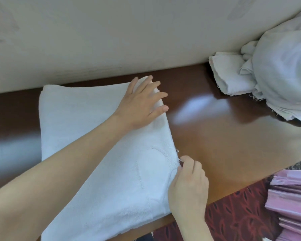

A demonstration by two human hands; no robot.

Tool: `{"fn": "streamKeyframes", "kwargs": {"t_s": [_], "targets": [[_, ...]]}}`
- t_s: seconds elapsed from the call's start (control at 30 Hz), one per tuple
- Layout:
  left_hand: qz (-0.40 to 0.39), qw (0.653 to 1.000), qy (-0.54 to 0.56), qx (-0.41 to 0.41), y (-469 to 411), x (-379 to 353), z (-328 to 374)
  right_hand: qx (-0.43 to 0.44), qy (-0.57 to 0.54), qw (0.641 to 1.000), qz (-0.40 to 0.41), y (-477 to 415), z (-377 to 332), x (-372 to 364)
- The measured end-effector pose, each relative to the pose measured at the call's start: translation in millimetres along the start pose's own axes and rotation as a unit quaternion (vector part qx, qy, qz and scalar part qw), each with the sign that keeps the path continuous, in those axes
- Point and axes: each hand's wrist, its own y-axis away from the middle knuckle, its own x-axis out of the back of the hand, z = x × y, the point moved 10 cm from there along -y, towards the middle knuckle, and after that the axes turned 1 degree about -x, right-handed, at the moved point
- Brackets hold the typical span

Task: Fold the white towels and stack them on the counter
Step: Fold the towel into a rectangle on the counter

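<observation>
A white towel (80, 122) lies folded flat on the dark brown counter (215, 136), reaching from the wall to the near edge. My left hand (141, 105) rests flat on its far right corner, fingers spread. My right hand (188, 185) pinches the towel's right edge near the front, fingers closed on the cloth. A heap of unfolded white towels (281, 70) sits at the far right against the wall.
A beige wall (111, 35) runs along the back of the counter. Past the counter's near edge lies red patterned carpet (233, 216). Pink pleated fabric (292, 202) shows at the lower right.
</observation>
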Motion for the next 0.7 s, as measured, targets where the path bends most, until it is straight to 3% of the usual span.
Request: {"fn": "streamKeyframes", "kwargs": {"t_s": [0.07,0.2,0.57,0.7], "targets": [[-0.041,0.998,-0.034,0.032,16.9,-5.0,-9.5,0.057,-0.028,0.997,0.033,-8.0,-28.8,2.9],[-0.124,0.989,-0.069,0.053,20.9,-26.8,-17.7,0.141,-0.024,0.989,-0.041,-15.4,-70.2,-29.2],[-0.161,0.982,-0.079,0.058,-18.2,-32.6,-29.6,0.119,-0.002,0.989,-0.085,9.6,-36.9,-47.7],[-0.101,0.993,-0.056,0.011,5.8,-12.7,-10.2,0.118,-0.009,0.988,-0.094,10.0,-34.1,-48.0]]}}
